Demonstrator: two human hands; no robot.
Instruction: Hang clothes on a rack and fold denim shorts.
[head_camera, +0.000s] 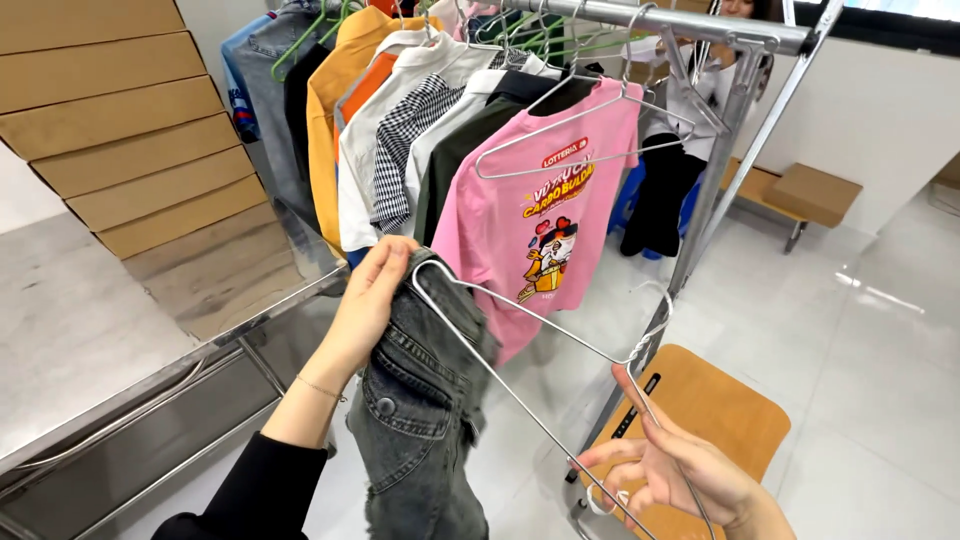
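Observation:
My left hand (368, 295) grips the waistband of dark grey denim jeans (420, 420) that hang down from it. A silver wire hanger (530, 320) is threaded into the waistband, one corner by my left fingers. My right hand (672, 462) holds the hanger's other end near its hook, fingers curled around the wire. Behind them a metal clothes rail (690, 22) carries a pink printed t-shirt (545, 215), white and checked shirts (400, 140), a yellow top (325, 110) and denim items (262, 80) on hangers.
A wooden stool (715, 410) stands under my right hand on the white glossy floor. Stacked cardboard boxes (110, 120) rest on a steel table (90, 330) at left. A person sits behind the rail at top right. A low wooden bench (815, 195) stands by the far wall.

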